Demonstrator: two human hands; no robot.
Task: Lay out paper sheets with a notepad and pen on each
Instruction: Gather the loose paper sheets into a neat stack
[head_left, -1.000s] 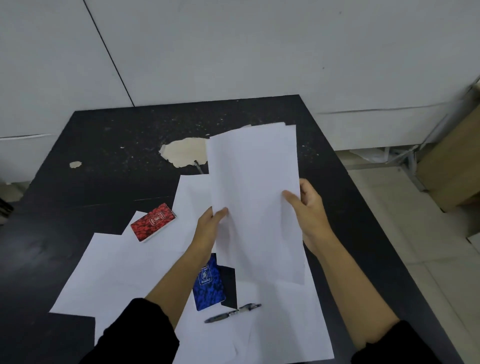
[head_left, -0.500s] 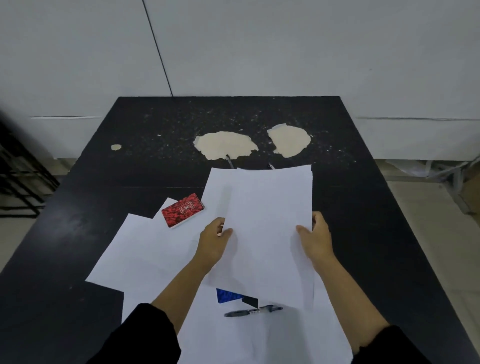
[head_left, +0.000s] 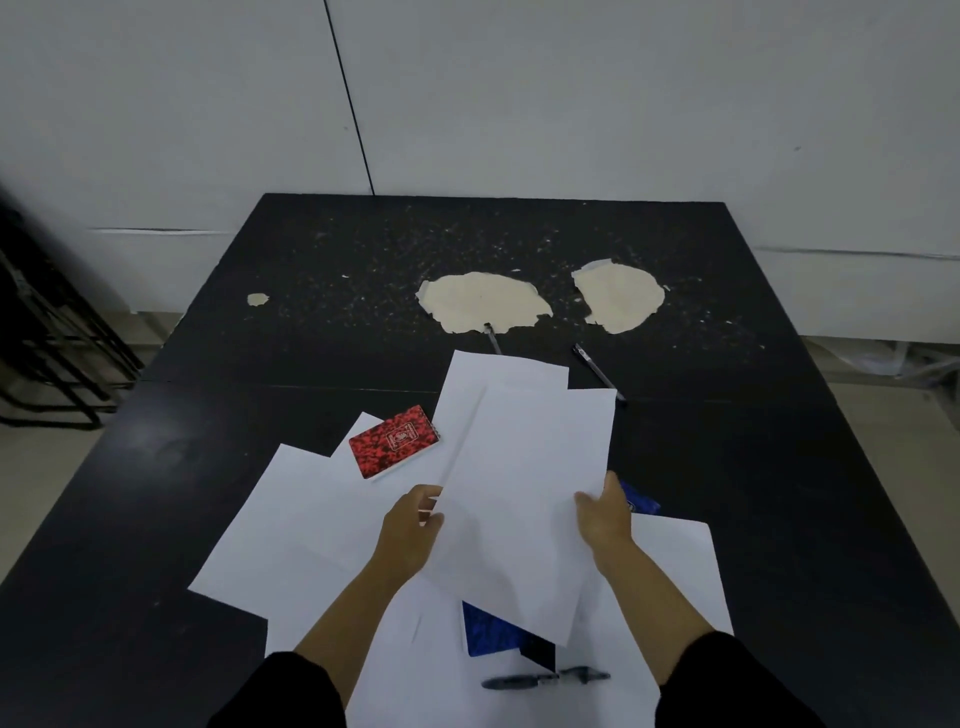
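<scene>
Both hands, left (head_left: 410, 530) and right (head_left: 605, 519), pinched a sheet (head_left: 524, 493) by its side edges above the table (head_left: 208, 415). It hid most of a blue notepad (head_left: 491, 631); a pen (head_left: 545, 678) lay nearer, a red notepad (head_left: 394, 448) left, another pen (head_left: 597, 371) beyond.

A sheet (head_left: 524, 499) hides most of the blue notepad (head_left: 493, 631). Another sheet (head_left: 506, 371) covers part of a pen (head_left: 492, 342).

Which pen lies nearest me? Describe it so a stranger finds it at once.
Start at the black table and come to its near edge, between the two sleeves. The nearest pen lies crosswise on white paper just below the blue notepad. The other pens lie far off by the peeled patches.
</scene>
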